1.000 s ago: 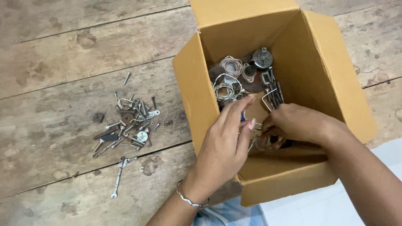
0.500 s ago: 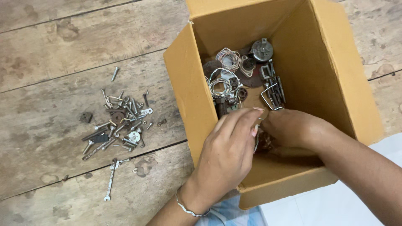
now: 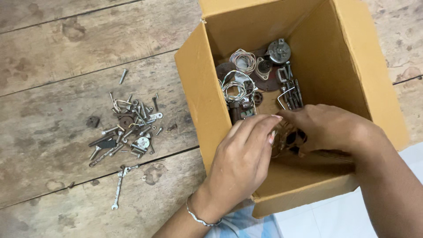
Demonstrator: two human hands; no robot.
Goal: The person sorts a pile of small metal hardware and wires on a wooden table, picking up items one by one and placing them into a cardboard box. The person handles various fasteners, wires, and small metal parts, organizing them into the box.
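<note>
Wooden plank floor (image 3: 57, 53) | cardboard box (image 3: 196, 88) | left of box: heap of screws and bolts (image 3: 128, 130), small spanner (image 3: 119, 187) near it

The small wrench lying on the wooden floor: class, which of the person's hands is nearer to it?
Left. The left hand reaches over the box's near wall, closer to the small wrench; the right hand is inside the cardboard box, farther off.

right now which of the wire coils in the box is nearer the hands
The lower wire coil, greenish-white and just above the left hand. The pale upper coil lies farther back, beside the round metal motor.
</note>
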